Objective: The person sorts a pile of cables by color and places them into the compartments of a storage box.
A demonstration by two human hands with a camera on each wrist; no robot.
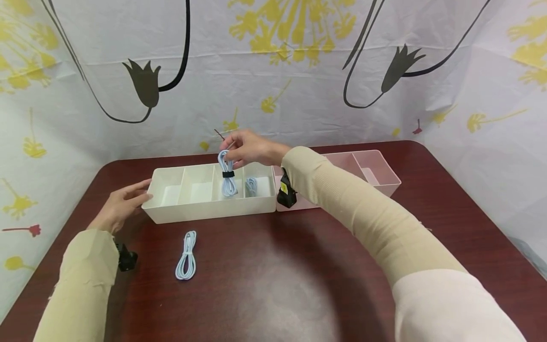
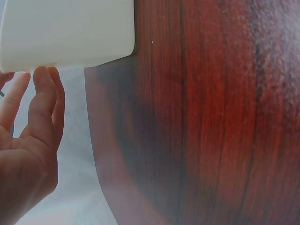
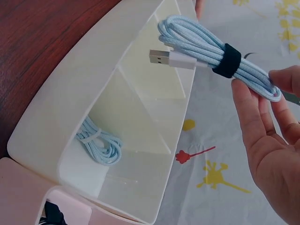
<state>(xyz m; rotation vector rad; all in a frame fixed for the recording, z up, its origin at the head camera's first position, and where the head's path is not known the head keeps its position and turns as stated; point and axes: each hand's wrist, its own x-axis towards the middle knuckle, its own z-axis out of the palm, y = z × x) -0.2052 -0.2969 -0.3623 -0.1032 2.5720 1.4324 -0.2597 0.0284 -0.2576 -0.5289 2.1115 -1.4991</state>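
Right hand (image 1: 247, 148): thumb and fingers pinching the looped end of a light blue cable bundle (image 3: 192, 40). Rest of bundle sticks out past the fingertips, hanging down in the head view, over the third compartment from left of the white box (image 1: 209, 209). Black strap (image 3: 227, 61) round its middle, just beside the fingers; USB plug (image 3: 180, 59) pokes out beyond the strap. Left hand (image 1: 124, 204): fingers spread, tips touching white box's left end. Second blue cable (image 1: 251, 185), coiled, lies in the white box's rightmost compartment. Third blue cable (image 1: 188, 248) on the tabletop (image 1: 265, 285), near side of the box, toward the left. Pink box (image 1: 386, 191) sits right of the white one, touching it.
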